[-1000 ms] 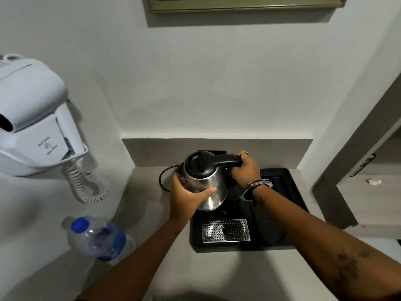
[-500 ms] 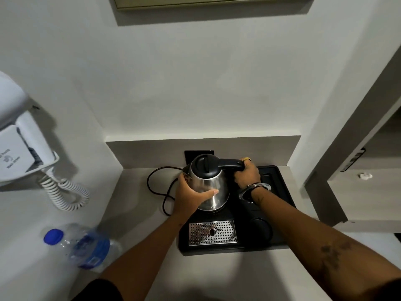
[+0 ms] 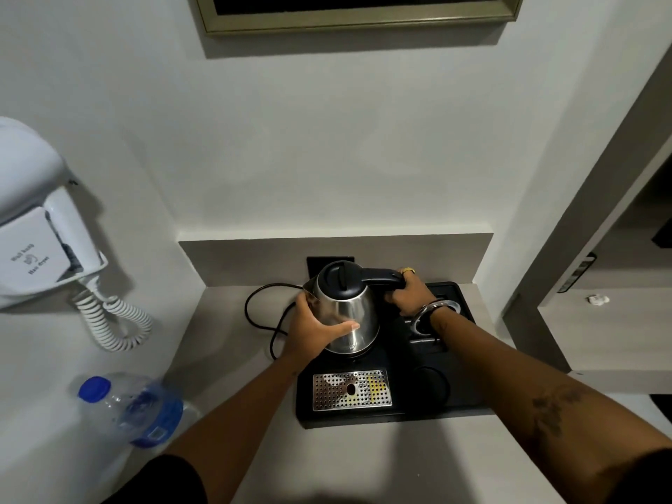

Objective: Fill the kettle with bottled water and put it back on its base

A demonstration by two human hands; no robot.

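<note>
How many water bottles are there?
1. The water bottle with a blue cap stands at the left, near the wall, below the hair dryer. More may be out of view.

- The kettle (image 3: 345,314) is polished steel with a black lid, shut, and a black handle pointing right. It stands upright, slightly tilted, at the back of the black tray (image 3: 462,401).
- The base is hidden beneath it.
- The water bottle (image 3: 142,409) is clear plastic with a blue cap and blue label, well left of the kettle.
</note>
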